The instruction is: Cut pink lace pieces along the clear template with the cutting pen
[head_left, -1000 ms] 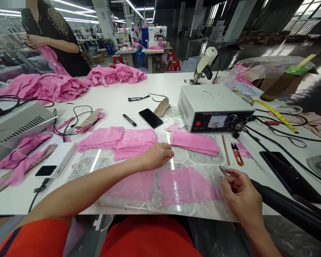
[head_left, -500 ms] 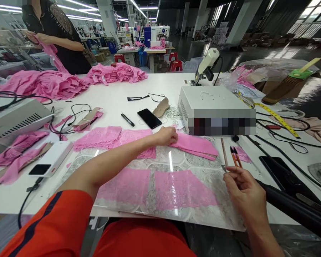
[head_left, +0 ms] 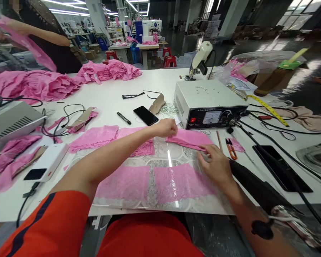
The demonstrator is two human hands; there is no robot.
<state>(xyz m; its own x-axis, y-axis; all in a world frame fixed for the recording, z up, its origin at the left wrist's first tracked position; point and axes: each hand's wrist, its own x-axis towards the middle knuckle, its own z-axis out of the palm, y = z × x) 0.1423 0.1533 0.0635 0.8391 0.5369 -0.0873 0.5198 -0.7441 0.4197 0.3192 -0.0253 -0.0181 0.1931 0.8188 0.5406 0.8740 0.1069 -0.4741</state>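
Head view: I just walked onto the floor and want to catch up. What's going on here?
The person's left hand pinches the left end of a folded pink stack before a white machine box; the right hand rests open fingers on its near edge. Pink lace pieces lie under a clear sheet close by. Across the table, another person holds pink fabric.

Two film-covered pink lace panels; one folded pink fabric stack; one black smartphone; one black marker pen; one white control box.
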